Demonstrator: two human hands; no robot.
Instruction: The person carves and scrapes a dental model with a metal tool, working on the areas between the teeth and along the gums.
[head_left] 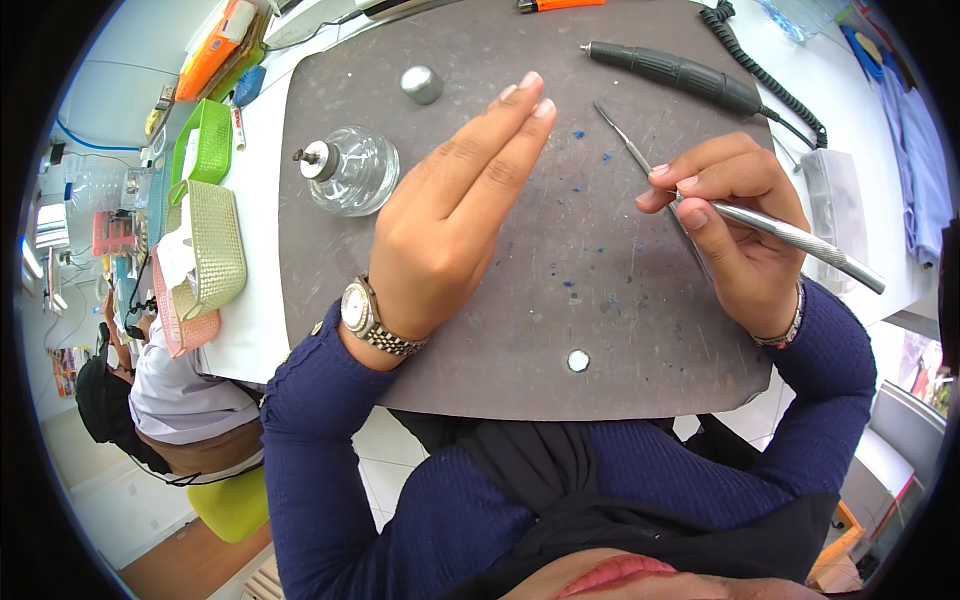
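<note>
My right hand [745, 215] pinches a slim metal carving tool [800, 240] with a knurled handle, which slants down to the right. Beneath that hand a second thin metal tool [628, 143] lies on the grey-brown mat [520, 390], partly covered by my fingers. My left hand [445, 205] hovers over the mat with its fingers stretched out and the back of the hand showing; its thumb and palm are hidden. Beside it stands a glass spirit lamp [358, 172] with its wick uncovered. A silver metal cap [421, 85] sits behind the lamp. Small blue crumbs [568, 283] are scattered between my hands.
At the far right rests a black rotary handpiece [670, 75] with a coiled cord [770, 70]. A small white disc or hole [578, 360] shows near the mat's front edge. Woven baskets [215, 250] and a green basket [213, 140] line the left. Another person [185, 385] sits beyond them.
</note>
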